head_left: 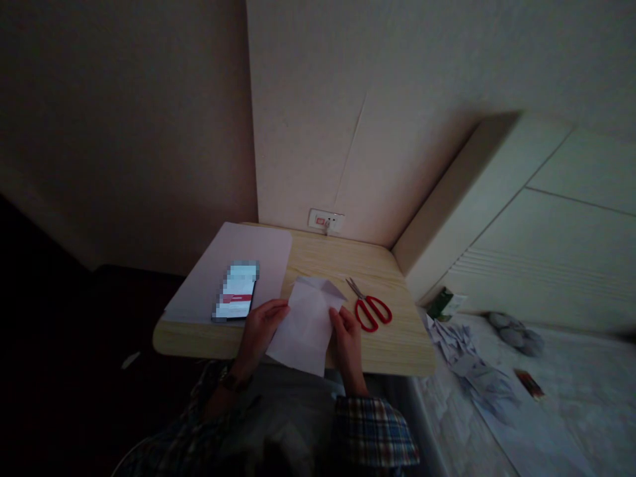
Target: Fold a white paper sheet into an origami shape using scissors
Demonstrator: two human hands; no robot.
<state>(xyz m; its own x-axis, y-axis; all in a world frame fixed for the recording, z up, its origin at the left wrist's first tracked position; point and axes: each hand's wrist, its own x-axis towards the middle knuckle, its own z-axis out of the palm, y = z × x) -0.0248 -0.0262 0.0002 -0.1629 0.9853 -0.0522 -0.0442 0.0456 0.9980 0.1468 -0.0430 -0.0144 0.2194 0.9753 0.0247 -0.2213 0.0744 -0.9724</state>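
Note:
A folded white sheet of paper (pixel 308 321) lies on the small wooden table (pixel 387 351), its near corner hanging over the front edge. My left hand (pixel 262 324) presses on the paper's left edge with its fingers curled against it. My right hand (pixel 348 338) rests on the paper's right side, fingers bent onto the sheet. Red-handled scissors (pixel 370 308) lie shut on the table just right of my right hand. A phone (pixel 237 291) with a lit screen lies to the left on a larger white sheet (pixel 268 255).
A wall socket (pixel 325 220) sits at the back of the table. To the right is a bed with a heap of folded paper pieces (pixel 467 361), a green and white pack (pixel 444 303) and a small dark object (pixel 529 384). The floor on the left is dark.

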